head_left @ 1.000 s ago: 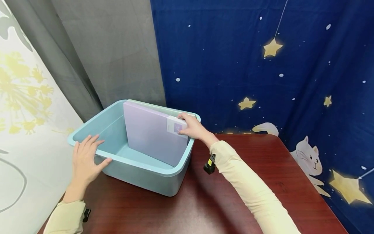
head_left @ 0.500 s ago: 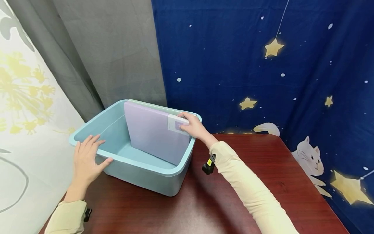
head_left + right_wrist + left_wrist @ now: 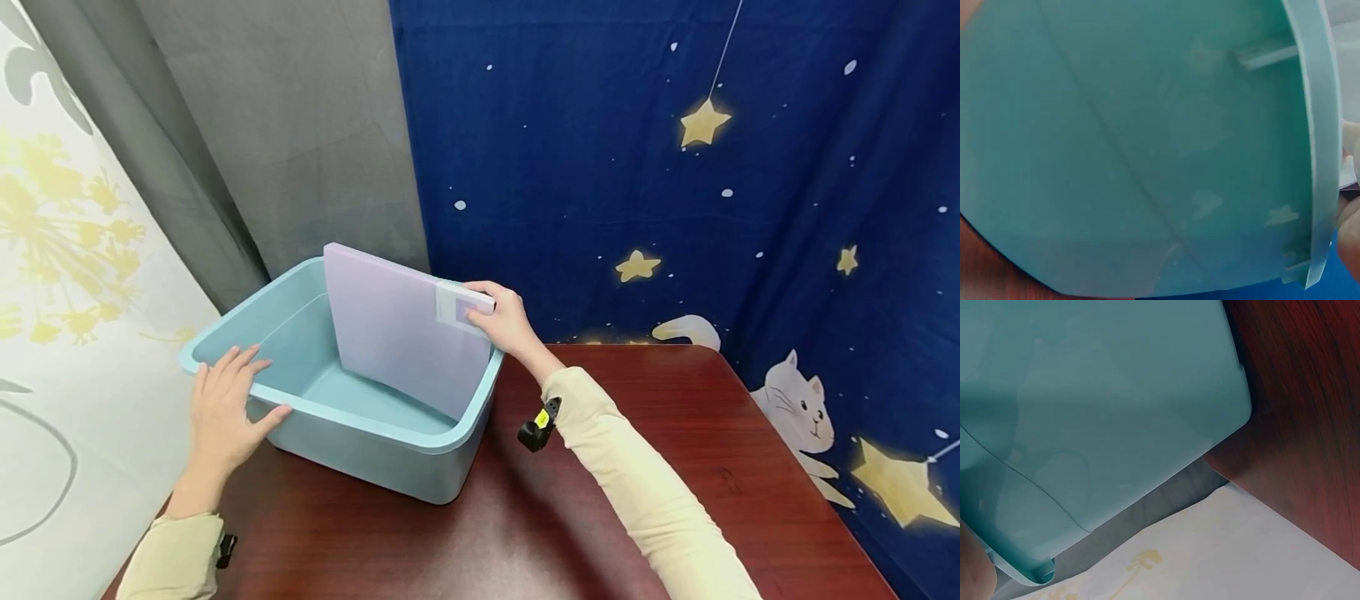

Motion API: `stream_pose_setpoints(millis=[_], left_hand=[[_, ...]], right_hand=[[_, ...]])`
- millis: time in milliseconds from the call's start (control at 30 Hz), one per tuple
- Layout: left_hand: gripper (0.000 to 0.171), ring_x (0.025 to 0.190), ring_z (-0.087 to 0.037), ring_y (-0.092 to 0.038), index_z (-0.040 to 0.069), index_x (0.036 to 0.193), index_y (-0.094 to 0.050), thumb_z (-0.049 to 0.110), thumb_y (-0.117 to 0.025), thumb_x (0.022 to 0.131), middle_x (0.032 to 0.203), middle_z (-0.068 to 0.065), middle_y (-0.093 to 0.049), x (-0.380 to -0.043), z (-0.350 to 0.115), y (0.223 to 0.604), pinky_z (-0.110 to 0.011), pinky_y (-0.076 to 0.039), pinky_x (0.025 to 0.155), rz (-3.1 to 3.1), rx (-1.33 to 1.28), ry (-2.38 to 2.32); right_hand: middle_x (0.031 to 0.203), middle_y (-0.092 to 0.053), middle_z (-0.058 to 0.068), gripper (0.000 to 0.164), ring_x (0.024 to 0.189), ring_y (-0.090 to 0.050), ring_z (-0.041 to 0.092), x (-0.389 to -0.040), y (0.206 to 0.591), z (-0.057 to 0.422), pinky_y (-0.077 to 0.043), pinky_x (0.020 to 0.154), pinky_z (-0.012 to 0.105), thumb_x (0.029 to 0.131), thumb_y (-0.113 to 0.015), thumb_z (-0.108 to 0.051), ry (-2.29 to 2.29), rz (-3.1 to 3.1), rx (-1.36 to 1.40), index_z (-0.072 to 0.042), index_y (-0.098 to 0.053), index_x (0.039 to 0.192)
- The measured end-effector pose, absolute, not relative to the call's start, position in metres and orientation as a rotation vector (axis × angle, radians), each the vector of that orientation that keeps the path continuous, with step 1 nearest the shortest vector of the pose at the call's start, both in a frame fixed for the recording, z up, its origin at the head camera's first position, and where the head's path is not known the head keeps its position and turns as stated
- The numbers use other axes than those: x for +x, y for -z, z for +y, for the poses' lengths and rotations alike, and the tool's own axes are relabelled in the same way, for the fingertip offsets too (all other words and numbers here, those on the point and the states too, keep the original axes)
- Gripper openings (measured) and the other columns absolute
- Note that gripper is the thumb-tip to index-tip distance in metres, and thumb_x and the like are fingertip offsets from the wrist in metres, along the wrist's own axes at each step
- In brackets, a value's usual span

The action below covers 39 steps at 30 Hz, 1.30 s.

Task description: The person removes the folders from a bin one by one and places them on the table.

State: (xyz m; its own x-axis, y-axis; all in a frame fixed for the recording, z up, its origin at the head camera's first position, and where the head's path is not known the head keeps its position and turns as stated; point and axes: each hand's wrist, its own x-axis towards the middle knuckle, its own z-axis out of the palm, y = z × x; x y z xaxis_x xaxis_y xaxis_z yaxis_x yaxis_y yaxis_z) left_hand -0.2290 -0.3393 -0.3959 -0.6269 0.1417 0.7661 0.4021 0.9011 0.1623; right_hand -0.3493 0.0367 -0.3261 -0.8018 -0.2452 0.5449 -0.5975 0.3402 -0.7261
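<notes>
A light-blue plastic tub (image 3: 360,454) stands on the table at centre left in the head view. Inside it a flat lilac box (image 3: 397,325) with a pale label band stands on edge, its top left corner above the rim. My right hand (image 3: 506,321) pinches the box's upper right corner, thumb on the label, other fingers behind. At the tub's near left corner my left hand (image 3: 225,412) rests on the rim, fingers extended over it and thumb along the outer wall. Both wrist views mostly show the tub's outside wall (image 3: 1104,406).
Dark red wooden table (image 3: 637,433) extends to the right of the tub. Behind it hang a grey curtain (image 3: 300,125) and a blue starry curtain (image 3: 570,167). A white patterned cloth (image 3: 82,375) hangs at the left.
My right hand has raised the lilac box a little and shifted it slightly right. A pale green edge behind the box is now hidden. The left hand stays on the rim.
</notes>
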Motion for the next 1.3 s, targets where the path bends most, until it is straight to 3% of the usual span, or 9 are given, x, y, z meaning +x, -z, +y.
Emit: stream_pose_setpoints(millis=[333,600,767,1300], left_hand=[[0.084,0.129,-0.036,-0.031,-0.001,0.111,-0.056,0.072,-0.048,0.072,0.126,-0.024,-0.048,-0.228,-0.338,0.396,-0.058,-0.009,0.103,-2.229,-0.391,0.418],[0.083,0.129,-0.035,-0.030,-0.001,0.112,-0.056,0.072,-0.048,0.073,0.127,-0.023,-0.048,-0.228,-0.339,0.397,-0.057,-0.009,0.104,-2.242,-0.389,0.405],[0.084,0.128,-0.037,-0.031,-0.001,0.111,-0.056,0.073,-0.048,0.073,0.126,-0.024,-0.048,-0.228,-0.338,0.397,-0.058,-0.008,0.103,-2.226,-0.394,0.423],[0.084,0.129,-0.036,-0.031,-0.002,0.110,-0.057,0.073,-0.047,0.073,0.126,-0.024,-0.048,-0.227,-0.337,0.397,-0.059,-0.009,0.103,-2.217,-0.394,0.438]], right_hand=[[0.096,-0.066,0.015,0.037,0.072,-0.057,0.017,-0.344,0.315,0.042,-0.047,0.058,0.024,0.072,-0.066,0.003,-1.603,-2.128,0.652,-0.001,-0.064,0.109],[0.098,-0.064,0.023,0.036,0.073,-0.058,0.019,-0.322,0.298,0.043,-0.047,0.060,0.022,0.072,-0.064,0.010,-1.722,-2.016,0.595,0.007,-0.062,0.107],[0.102,-0.062,0.026,0.036,0.074,-0.056,0.014,-0.311,0.288,0.044,-0.046,0.062,0.019,0.072,-0.063,0.012,-1.817,-1.911,0.547,0.010,-0.060,0.109],[0.091,-0.062,0.009,0.040,0.075,-0.059,0.012,-0.323,0.286,0.060,-0.051,0.061,0.024,0.070,-0.062,0.017,-2.026,-1.458,0.430,0.009,-0.059,0.109]])
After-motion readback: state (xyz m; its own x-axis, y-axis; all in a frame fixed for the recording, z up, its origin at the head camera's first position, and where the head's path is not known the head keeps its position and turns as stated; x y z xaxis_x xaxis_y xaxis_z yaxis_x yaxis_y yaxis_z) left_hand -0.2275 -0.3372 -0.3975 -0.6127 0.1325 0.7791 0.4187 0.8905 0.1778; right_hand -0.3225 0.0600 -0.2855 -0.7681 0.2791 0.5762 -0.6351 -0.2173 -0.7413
